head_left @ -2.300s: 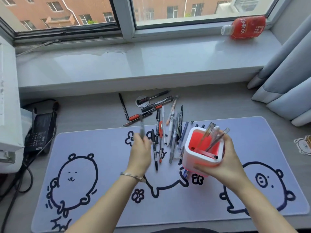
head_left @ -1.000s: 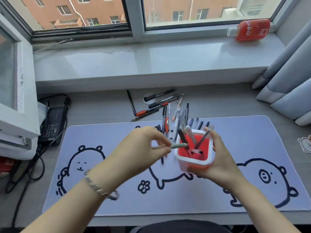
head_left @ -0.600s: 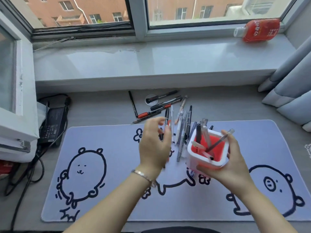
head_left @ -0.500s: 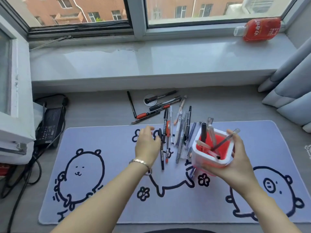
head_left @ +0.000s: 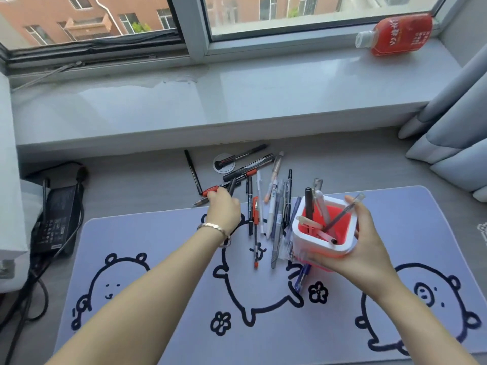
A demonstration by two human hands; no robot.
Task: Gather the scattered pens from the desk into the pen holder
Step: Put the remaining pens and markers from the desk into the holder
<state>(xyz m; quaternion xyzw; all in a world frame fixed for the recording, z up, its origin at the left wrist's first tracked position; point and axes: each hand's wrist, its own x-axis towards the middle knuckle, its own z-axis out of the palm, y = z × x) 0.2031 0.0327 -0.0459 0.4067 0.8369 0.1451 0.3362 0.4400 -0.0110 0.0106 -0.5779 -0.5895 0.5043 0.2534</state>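
Observation:
My right hand grips a white pen holder with a red inside, tilted and lifted just above the desk mat. Several pens stand in the holder. To its left, a pile of scattered pens lies across the mat's far edge and the grey desk. My left hand is at the pile's left end, next to a red-and-black marker. Its fingers are curled around a dark pen whose end sticks up past them.
A red bottle lies on the windowsill at the far right. A black power brick with cables sits off the mat's left edge beside a white box. Grey curtains hang at the right. A round desk grommet lies behind the pens.
My left hand put a pen in the holder, then swung back to the far-left end of the pile and closed on a dark pen. My right hand kept holding the holder.

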